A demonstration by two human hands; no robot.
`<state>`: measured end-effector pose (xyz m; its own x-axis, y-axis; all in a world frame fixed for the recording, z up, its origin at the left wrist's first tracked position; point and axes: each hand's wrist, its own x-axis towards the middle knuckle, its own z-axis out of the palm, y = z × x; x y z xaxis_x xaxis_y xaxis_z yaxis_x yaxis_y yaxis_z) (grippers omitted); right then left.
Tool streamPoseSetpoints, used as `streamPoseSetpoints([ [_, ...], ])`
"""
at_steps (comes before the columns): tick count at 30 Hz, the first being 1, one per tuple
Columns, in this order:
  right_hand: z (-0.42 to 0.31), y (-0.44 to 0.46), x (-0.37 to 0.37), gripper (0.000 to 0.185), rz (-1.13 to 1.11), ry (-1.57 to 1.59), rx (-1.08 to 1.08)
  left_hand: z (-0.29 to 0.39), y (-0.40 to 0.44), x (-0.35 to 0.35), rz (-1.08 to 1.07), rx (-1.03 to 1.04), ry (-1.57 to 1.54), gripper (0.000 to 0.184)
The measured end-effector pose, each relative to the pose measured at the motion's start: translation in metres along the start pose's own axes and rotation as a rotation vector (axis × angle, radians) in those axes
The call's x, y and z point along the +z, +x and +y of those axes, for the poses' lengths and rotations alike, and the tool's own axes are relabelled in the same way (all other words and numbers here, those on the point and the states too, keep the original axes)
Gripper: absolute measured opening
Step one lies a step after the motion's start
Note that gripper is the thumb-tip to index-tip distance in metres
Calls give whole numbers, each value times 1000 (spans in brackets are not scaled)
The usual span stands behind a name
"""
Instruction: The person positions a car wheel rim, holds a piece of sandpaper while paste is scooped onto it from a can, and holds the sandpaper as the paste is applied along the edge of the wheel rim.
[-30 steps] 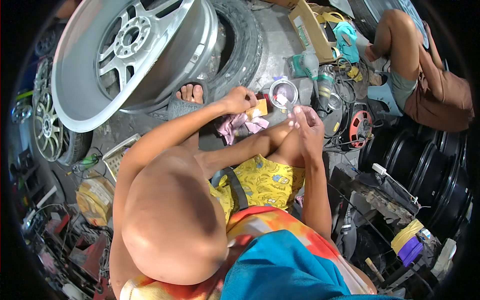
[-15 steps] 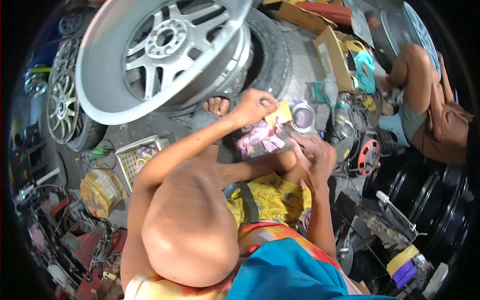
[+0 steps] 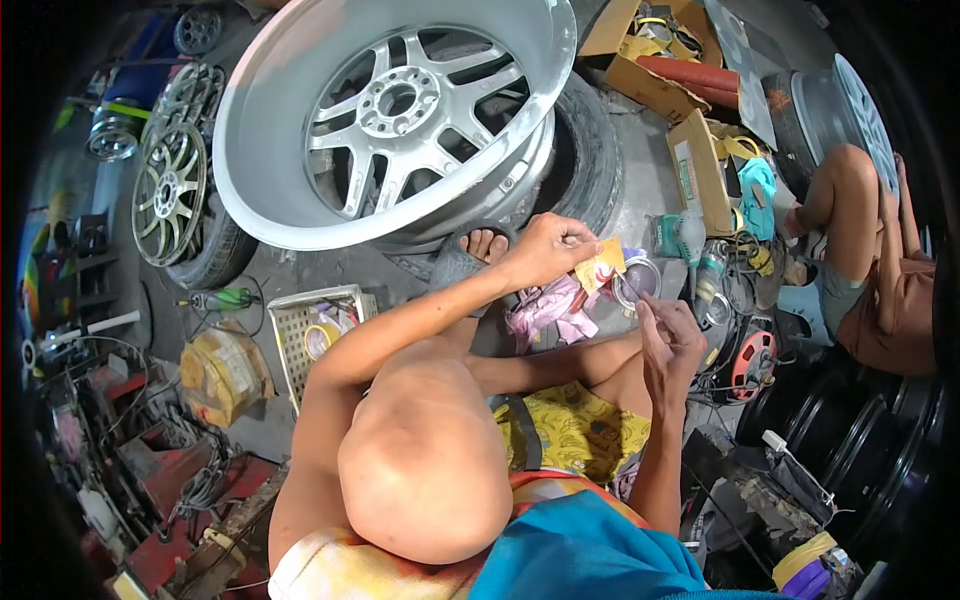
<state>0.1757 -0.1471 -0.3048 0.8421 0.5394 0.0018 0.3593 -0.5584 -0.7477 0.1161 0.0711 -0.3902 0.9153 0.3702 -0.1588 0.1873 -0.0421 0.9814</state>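
My left hand (image 3: 553, 250) pinches a small yellow card (image 3: 601, 266) that bears a red and whitish smear. Just right of the card stands an open round tin (image 3: 650, 276) with grey contents. My right hand (image 3: 672, 338) is closed on a thin, dark, flat tool, like a small spatula, whose tip points at the tin; its handle is hidden by the fingers. Below the card lies a crumpled pink cloth (image 3: 552, 312). A red object, partly hidden, sits between card and cloth.
A large silver wheel rim (image 3: 400, 120) leans over a tyre (image 3: 590, 160) ahead. Left are a cream basket (image 3: 292, 345) and a taped bundle (image 3: 222, 378). Right are a green power tool (image 3: 680, 235), a cardboard box (image 3: 700, 170), a red reel (image 3: 752, 365) and another person (image 3: 880, 300) holding a rim.
My right hand has drawn away from the card toward the lower right, and the tool's tip is now by the tin. The view has shifted, so the scene sits further right.
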Motion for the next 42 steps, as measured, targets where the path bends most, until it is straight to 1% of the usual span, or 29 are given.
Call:
streamPoseSetpoints([
  [1, -7, 1, 0, 13, 6, 5, 24, 1, 0, 1, -6, -5, -19, 23],
  [2, -19, 0, 2, 14, 9, -34, -13, 2, 1, 1, -12, -9, -37, 23],
  [5, -27, -4, 2, 14, -26, -13, -57, 3, 3, -3, 12, 10, -62, 24],
  [7, -11, -1, -3, 14, -45, 19, -25, 2, 2, -5, 36, 28, -76, 24],
  [9, 0, 1, -6, 14, -10, 93, 34, 1, 1, -4, 44, 59, -49, 24],
  [11, -10, 3, -3, 15, -6, 94, 47, -1, 2, 0, 31, 51, -82, 24],
  [13, -21, 1, 5, 15, -23, 8, -5, 0, 2, -2, 24, 45, -105, 25],
  [14, -23, -1, 5, 15, -30, -24, -66, 2, 3, -5, -4, 15, -101, 23],
  [15, -19, -2, 4, 15, -34, -21, -67, 3, 3, -7, -32, -15, -99, 22],
  [17, -12, 0, 1, 14, -53, 62, -60, 6, 0, -10, -23, -33, -122, 22],
  [18, -11, 1, -5, 13, -57, 62, -3, 7, -1, -10, -19, -49, -148, 21],
  [19, -10, 3, -4, 13, -59, 57, 1, 5, -2, -9, -21, -53, -154, 21],
  [21, -7, 7, -1, 13, 0, 97, -21, 5, 0, -8, -19, -39, -135, 22],
  [22, -12, 7, 2, 13, -13, 36, -16, 7, 0, -7, -19, -38, -134, 22],
  [23, -17, 5, 4, 13, -12, 39, -17, 10, 0, -8, -5, -29, -141, 23],
  [25, -26, 1, 7, 14, -34, -8, -103, 13, 0, -11, 13, -21, -143, 24],
  [28, -15, 6, -3, 14, -58, 40, -51, 15, -2, -13, 39, -19, -124, 24],
  [31, -14, 10, -5, 15, -10, 31, -24, 18, -2, -16, -25, -38, -94, 23],
  [33, -25, 9, -2, 15, -10, 11, -51, 17, 1, -15, 64, 46, -66, 24],
  [35, -29, 4, 1, 16, 7, 6, -88, 30, -2, -23, 72, 34, -39, 24],
  [37, -20, 5, -4, 16, 27, 51, -76, 25, -4, -22, 53, -33, -242, 22],
  [40, -21, 10, -8, 17, 32, 116, -76, 20, -5, -19, 38, -32, -250, 21],
  [42, -29, 9, -2, 17, 23, 101, -47, 19, -3, -16, 38, -5, -286, 19],
])
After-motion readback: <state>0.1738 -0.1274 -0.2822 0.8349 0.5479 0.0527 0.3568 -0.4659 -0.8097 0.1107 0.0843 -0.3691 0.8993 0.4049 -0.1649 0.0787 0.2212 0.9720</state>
